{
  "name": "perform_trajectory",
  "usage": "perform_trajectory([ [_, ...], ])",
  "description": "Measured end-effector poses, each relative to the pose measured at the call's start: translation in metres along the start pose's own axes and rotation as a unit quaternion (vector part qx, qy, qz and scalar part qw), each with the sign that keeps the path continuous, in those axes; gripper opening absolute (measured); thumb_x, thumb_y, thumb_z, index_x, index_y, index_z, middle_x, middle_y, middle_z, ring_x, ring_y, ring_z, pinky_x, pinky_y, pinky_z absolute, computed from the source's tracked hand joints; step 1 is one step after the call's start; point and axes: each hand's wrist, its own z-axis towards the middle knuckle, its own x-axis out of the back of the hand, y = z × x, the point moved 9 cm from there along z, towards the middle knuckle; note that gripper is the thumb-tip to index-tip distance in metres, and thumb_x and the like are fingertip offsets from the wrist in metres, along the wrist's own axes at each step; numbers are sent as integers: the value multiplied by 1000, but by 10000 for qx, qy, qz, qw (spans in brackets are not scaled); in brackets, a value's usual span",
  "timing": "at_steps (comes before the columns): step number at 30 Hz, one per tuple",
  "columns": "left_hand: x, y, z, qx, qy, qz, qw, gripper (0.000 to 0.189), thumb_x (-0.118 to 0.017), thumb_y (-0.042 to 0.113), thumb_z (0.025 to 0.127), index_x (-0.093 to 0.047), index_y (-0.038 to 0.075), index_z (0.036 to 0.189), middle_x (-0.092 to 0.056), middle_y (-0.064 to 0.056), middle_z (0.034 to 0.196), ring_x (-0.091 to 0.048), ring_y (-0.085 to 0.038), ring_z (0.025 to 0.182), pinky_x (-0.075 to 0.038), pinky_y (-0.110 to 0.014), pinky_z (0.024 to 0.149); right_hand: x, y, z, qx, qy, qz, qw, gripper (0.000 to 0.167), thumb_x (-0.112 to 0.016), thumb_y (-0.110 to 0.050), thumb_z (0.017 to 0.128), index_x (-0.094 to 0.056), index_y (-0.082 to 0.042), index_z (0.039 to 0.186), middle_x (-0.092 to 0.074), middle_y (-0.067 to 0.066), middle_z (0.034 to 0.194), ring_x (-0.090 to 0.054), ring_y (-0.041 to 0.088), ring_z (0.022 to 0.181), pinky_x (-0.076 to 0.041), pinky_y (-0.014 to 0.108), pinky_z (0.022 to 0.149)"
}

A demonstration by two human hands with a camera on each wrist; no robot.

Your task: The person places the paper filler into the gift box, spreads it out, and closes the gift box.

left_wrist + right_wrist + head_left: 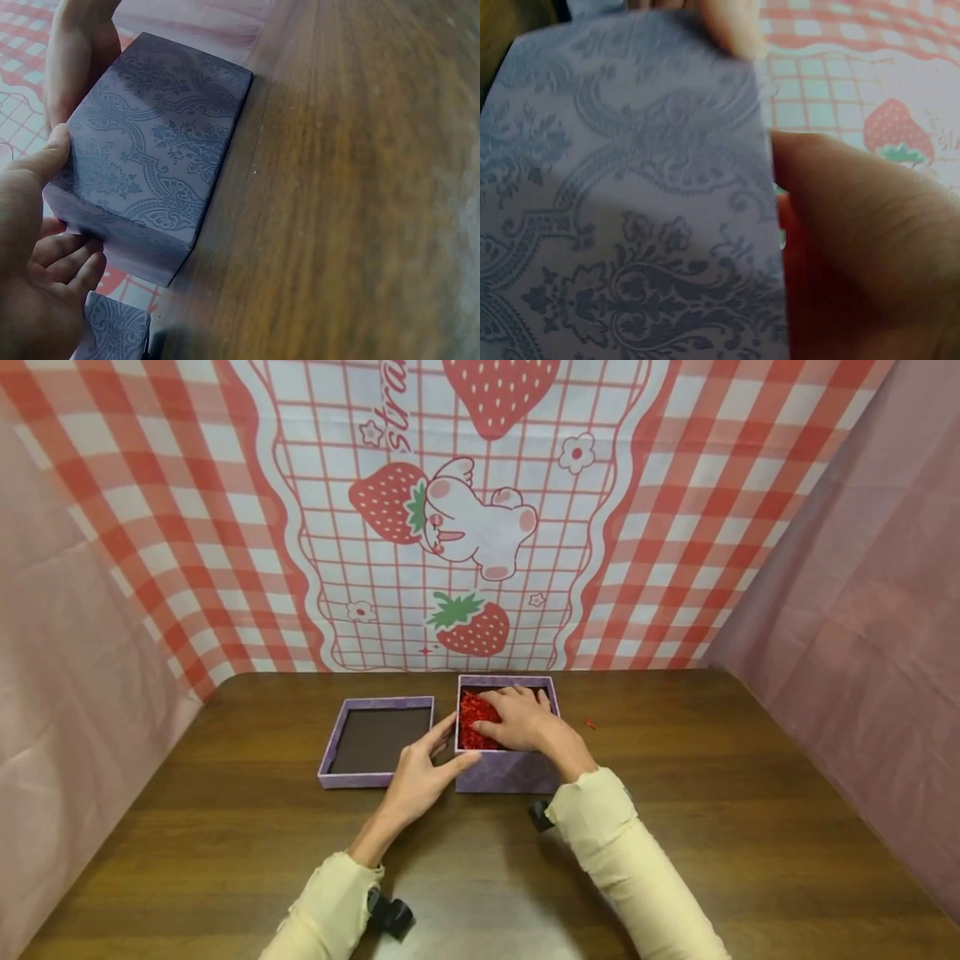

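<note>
A purple patterned box stands uncovered on the table, with red shredded paper inside. My left hand holds the box by its front left corner. The thumb lies at the front rim and the fingers bend against the left side, as the left wrist view shows. My right hand reaches into the box from above, fingers spread over the red shreds. In the right wrist view the box's patterned side hides the fingertips of that hand.
Left of the box lies its purple lid, dark inside facing up. A small red scrap rests on the wooden table to the right. Behind the table hangs a checked strawberry cloth, with pink curtains at both sides.
</note>
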Motion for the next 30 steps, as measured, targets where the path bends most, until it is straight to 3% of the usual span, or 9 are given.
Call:
perform_trajectory([
  [2, 1, 0, 0, -6, 7, 5, 10000, 74, -82, 26, 92, -48, 5, 155, -54, -19, 148, -56, -33, 133, -47, -46, 109, 1, -11, -2, 526, 55, -16, 9986, 54, -59, -31, 107, -49, -7, 155, -45, 21, 156, -35, 43, 146, -24, 64, 119],
  [5, 2, 0, 1, 27, 22, 17, 10000, 75, -82, 28, 92, -48, 6, 155, -55, -20, 147, -56, -32, 133, -47, -45, 109, -7, -17, -1, 1000, -315, 339, 9939, 48, -59, -22, 107, -53, -4, 151, -51, 21, 152, -56, 35, 128, -43, 50, 109],
  [9, 2, 0, 1, 33, 8, 0, 10000, 74, -82, 26, 92, -48, 6, 155, -53, -19, 149, -55, -32, 134, -46, -44, 109, -16, -9, 7, 1034, -583, 731, 9902, 45, -59, -21, 107, -56, -3, 148, -57, 18, 147, -62, 22, 109, -50, 39, 95],
  [12, 2, 0, 0, 14, 14, -7, 10000, 74, -82, 23, 92, -48, 4, 155, -52, -20, 150, -55, -34, 134, -46, -46, 110, -15, -8, 10, 1119, -414, 646, 9908, 44, -59, -22, 107, -59, -3, 146, -61, 16, 143, -62, 20, 112, -50, 40, 97],
  [14, 2, -1, -1, 54, 14, -17, 10000, 74, -82, 22, 92, -48, 5, 155, -52, -20, 149, -55, -34, 134, -46, -46, 109, -12, -8, 8, 1013, -273, 598, 9927, 43, -59, -23, 107, -59, -6, 146, -64, 15, 138, -64, 25, 108, -50, 45, 98],
  [18, 1, -1, -1, 63, -26, -18, 10000, 73, -82, 22, 92, -48, 5, 155, -52, -20, 149, -54, -33, 134, -46, -46, 109, 1, -8, -2, 493, 178, 231, 9984, 40, -61, -28, 106, -64, -15, 144, -62, 11, 142, -57, 37, 124, -36, 64, 108],
  [20, 1, -2, -1, 82, -22, -15, 10000, 73, -82, 23, 93, -48, 5, 155, -53, -19, 149, -55, -32, 134, -46, -44, 109, 6, -11, -6, 382, 332, -37, 9987, 39, -63, -27, 105, -67, -15, 141, -61, 11, 144, -54, 40, 127, -34, 66, 108],
  [25, 0, -2, 0, 130, -2, 5, 9999, 74, -82, 24, 92, -48, 5, 155, -54, -19, 148, -56, -31, 133, -47, -44, 109, -2, -5, -2, 290, -127, 92, 9995, 46, -67, -18, 103, -59, -2, 146, -62, 17, 140, -61, 32, 120, -49, 46, 101],
  [30, -2, -4, 0, 222, -38, 0, 9997, 73, -81, 23, 93, -47, 7, 155, -53, -17, 150, -55, -30, 135, -46, -43, 110, -11, 7, 5, 73, -464, 285, 9985, 52, -68, -17, 102, -54, -3, 150, -56, 17, 147, -55, 32, 132, -47, 46, 106],
])
